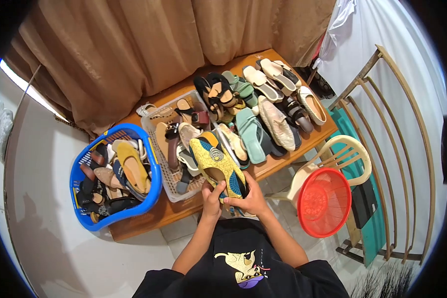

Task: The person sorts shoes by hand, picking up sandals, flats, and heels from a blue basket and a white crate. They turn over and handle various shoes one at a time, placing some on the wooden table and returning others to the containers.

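Both my hands are closed around yellow patterned shoes point(214, 155) with blue patches and a round silver ornament, held together in front of my body. My left hand point(213, 199) grips the near end from the left, thumb on top. From the right, my right hand point(251, 198) wraps the same end, its thumb lying across the shoe. Just beyond the shoes is a clear plastic basket point(176, 192) holding several sandals and flats. A mint-green slide sandal point(252, 134) lies on the table to the right of the yellow shoes.
A blue basket point(155, 186) full of shoes stands at the left of the wooden table point(134, 229). Cream slides point(260, 83) and other pairs fill the table's right half. A red basket point(325, 202) sits on a cream plastic chair point(355, 144), beside a wooden rack point(390, 129).
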A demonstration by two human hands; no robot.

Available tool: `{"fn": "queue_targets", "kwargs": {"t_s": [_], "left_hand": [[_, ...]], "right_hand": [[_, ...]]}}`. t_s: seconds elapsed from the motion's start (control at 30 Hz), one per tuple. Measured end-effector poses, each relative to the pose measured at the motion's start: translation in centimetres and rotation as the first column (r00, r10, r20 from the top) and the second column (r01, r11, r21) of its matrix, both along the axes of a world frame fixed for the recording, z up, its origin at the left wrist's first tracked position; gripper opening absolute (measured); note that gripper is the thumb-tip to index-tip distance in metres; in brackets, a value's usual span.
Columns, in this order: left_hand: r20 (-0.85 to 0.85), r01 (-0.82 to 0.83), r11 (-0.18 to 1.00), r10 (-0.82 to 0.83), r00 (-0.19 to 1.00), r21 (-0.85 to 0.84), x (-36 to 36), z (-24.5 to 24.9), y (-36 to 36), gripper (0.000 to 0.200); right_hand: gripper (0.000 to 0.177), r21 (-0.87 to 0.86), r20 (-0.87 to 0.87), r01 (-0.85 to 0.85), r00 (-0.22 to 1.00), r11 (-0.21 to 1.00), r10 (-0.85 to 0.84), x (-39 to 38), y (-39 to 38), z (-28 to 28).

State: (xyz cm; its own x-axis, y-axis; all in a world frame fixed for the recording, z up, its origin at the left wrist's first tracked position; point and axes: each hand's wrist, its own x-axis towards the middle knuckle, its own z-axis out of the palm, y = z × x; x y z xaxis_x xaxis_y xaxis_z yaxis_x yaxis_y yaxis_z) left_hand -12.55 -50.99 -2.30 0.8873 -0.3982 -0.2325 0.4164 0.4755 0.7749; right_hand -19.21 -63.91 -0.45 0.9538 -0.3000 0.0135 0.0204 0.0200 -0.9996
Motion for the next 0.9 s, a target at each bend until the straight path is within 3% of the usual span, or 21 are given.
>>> {"fn": "queue_targets", "kwargs": {"t_s": [0.07, 0.33, 0.47, 0.5, 0.53, 0.73, 0.83, 0.9], "left_hand": [[0.017, -0.002, 0.999, 0.001, 1.0, 0.036, -1.0, -0.4, -1.5, 0.037], [0.022, 0.07, 0.996, -0.072, 0.997, 0.056, 0.1, -0.4, -5.1, 0.031], [-0.046, 0.185, 0.983, -0.185, 0.982, -0.009, 1.4, -0.4, -9.0, 0.029], [-0.054, 0.221, 0.975, -0.222, 0.974, -0.032, 1.7, -0.3, -10.1, 0.029], [-0.015, 0.254, 0.967, -0.254, 0.967, -0.019, 2.2, -1.1, -11.1, 0.03], [0.113, 0.567, 0.8, -0.593, 0.797, 0.197, 4.7, -1.4, -14.2, 0.048], [0.147, 0.556, 0.767, -0.62, 0.771, 0.32, 5.4, -1.4, -15.2, 0.048], [0.12, 0.524, 0.805, -0.57, 0.812, 0.277, 5.8, -1.7, -16.2, 0.049]], "right_hand": [[0.069, 0.156, -0.014, 0.009, 1.0, 0.988, -0.007, -1.2, -1.1, 0.9], [0.074, 0.224, -0.054, 0.023, 0.998, 0.974, -0.012, -1.2, -4.8, -0.2], [0.077, 0.161, -0.147, 0.107, 0.986, 0.981, -0.084, -1.1, -8.2, 1.1], [0.076, 0.067, -0.126, 0.147, 0.982, 0.987, -0.138, -1.2, -9.0, 0.2], [0.077, -0.052, -0.094, 0.195, 0.975, 0.979, -0.199, -1.3, -9.8, 0.2], [0.07, 0.09, -0.155, 0.268, 0.955, 0.959, -0.252, -2.7, -13.1, 0.0], [0.068, 0.177, -0.159, 0.274, 0.956, 0.945, -0.247, -2.2, -14.2, -0.3], [0.067, 0.193, -0.178, 0.246, 0.961, 0.95, -0.213, -1.5, -15.7, -1.3]]}}
